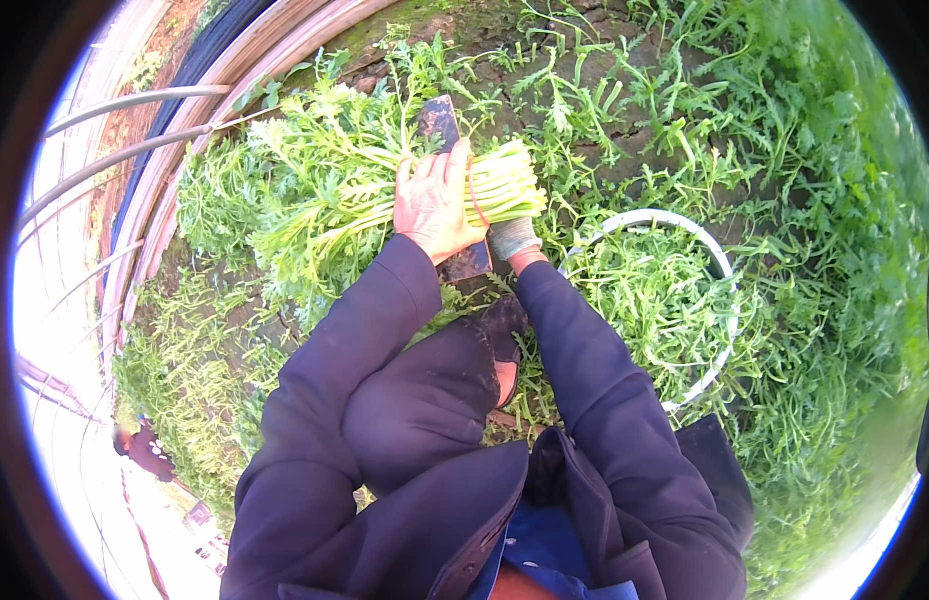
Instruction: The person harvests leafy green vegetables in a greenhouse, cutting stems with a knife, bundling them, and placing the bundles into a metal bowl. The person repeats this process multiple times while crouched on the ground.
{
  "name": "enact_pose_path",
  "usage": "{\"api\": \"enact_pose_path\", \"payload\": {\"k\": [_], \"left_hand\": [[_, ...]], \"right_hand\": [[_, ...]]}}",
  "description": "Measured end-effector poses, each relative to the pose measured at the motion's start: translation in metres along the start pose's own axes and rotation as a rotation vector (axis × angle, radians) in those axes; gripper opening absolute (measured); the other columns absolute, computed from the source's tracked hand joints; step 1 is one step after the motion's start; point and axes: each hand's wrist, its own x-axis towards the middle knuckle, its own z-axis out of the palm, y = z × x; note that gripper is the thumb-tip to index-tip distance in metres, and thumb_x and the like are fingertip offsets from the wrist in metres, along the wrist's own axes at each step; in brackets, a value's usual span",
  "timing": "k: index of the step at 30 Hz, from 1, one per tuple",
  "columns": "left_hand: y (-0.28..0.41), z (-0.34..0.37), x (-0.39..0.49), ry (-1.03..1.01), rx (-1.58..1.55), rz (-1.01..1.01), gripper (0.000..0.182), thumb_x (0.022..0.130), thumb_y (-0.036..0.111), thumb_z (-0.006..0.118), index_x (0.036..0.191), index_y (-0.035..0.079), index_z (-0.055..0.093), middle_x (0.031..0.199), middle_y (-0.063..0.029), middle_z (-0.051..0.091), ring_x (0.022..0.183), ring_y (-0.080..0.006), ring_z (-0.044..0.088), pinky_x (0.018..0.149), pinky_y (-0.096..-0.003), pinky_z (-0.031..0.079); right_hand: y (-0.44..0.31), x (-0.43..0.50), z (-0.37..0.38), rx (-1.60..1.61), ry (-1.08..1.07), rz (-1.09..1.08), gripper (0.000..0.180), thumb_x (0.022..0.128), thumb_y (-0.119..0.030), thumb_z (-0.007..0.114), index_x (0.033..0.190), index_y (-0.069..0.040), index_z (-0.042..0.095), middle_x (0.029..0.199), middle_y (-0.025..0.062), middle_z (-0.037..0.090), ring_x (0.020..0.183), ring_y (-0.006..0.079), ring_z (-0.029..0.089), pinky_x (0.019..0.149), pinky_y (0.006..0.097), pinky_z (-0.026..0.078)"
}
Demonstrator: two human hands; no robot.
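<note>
My bare left hand (pixel 433 201) lies across a bundle of leafy greens with notched leaves (pixel 322 180), gripping its stems. The pale cut stem ends (pixel 513 180) point right. A thin red band (pixel 472 191) crosses the stems just right of my left fingers. My right hand (pixel 515 236), in a grey glove, is at the underside of the stem ends; its fingers are hidden by them. Beneath the bundle is a dark, dirt-marked flat board (pixel 468 264), which shows above and below my left hand.
A round tub with a white rim (pixel 727 262), full of loose greens, stands to my right. Growing greens (pixel 832 225) cover the right side. Bent hoops (pixel 134 154) and gathered plastic sheeting (pixel 187 112) line the left. Another person (pixel 146 450) is far off at lower left.
</note>
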Motion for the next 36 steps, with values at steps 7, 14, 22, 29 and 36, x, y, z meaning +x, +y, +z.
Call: {"api": "enact_pose_path", "payload": {"k": [7, 14, 22, 29, 36], "left_hand": [[0.015, -0.013, 0.009, 0.013, 0.094, 0.057, 0.089, 0.053, 0.038, 0.090, 0.131, 0.009, 0.058, 0.111, -0.0089, 0.066, 0.107, -0.0283, 0.064, 0.108, -0.0520, 0.039], [0.027, 0.000, 0.018, 0.036, 0.027, 0.126, 0.079, 0.055, 0.036, 0.088, 0.124, 0.009, 0.061, 0.103, -0.0076, 0.067, 0.101, -0.0276, 0.066, 0.107, -0.0536, 0.041], [0.025, 0.006, 0.014, 0.061, 0.021, 0.127, 0.080, 0.055, 0.036, 0.088, 0.127, 0.011, 0.062, 0.099, -0.0074, 0.066, 0.098, -0.0279, 0.066, 0.105, -0.0482, 0.045], [0.024, 0.006, 0.016, 0.067, 0.021, 0.135, 0.081, 0.056, 0.036, 0.088, 0.128, 0.011, 0.061, 0.101, -0.0077, 0.067, 0.099, -0.0287, 0.066, 0.104, -0.0476, 0.045], [0.023, 0.011, 0.014, 0.102, 0.022, 0.144, 0.078, 0.056, 0.038, 0.086, 0.124, 0.008, 0.061, 0.103, -0.0090, 0.067, 0.101, -0.0297, 0.065, 0.104, -0.0474, 0.044]], "right_hand": [[0.010, -0.007, 0.003, -0.046, 0.252, -0.023, 0.049, 0.106, -0.031, 0.042, 0.152, -0.013, 0.045, 0.157, 0.0077, 0.046, 0.144, 0.0261, 0.041, 0.120, 0.0425, 0.030], [0.050, -0.014, 0.029, 0.088, 0.351, 0.014, 0.050, 0.109, -0.028, 0.039, 0.156, -0.011, 0.036, 0.161, 0.0074, 0.040, 0.147, 0.0243, 0.038, 0.123, 0.0426, 0.027], [0.034, 0.005, 0.051, 1.535, 0.172, -0.068, 0.055, 0.113, -0.040, 0.023, 0.162, -0.015, 0.022, 0.169, 0.0049, 0.024, 0.154, 0.0223, 0.025, 0.126, 0.0401, 0.020], [0.009, -0.029, 0.007, 1.005, 0.255, 0.098, 0.051, 0.101, -0.013, 0.056, 0.150, -0.006, 0.044, 0.153, 0.0103, 0.052, 0.143, 0.0230, 0.046, 0.119, 0.0396, 0.033], [0.012, -0.032, -0.014, 0.390, 0.431, 0.069, 0.039, 0.094, -0.007, 0.064, 0.132, -0.007, 0.061, 0.135, 0.0069, 0.066, 0.127, 0.0222, 0.060, 0.104, 0.0376, 0.046]]}}
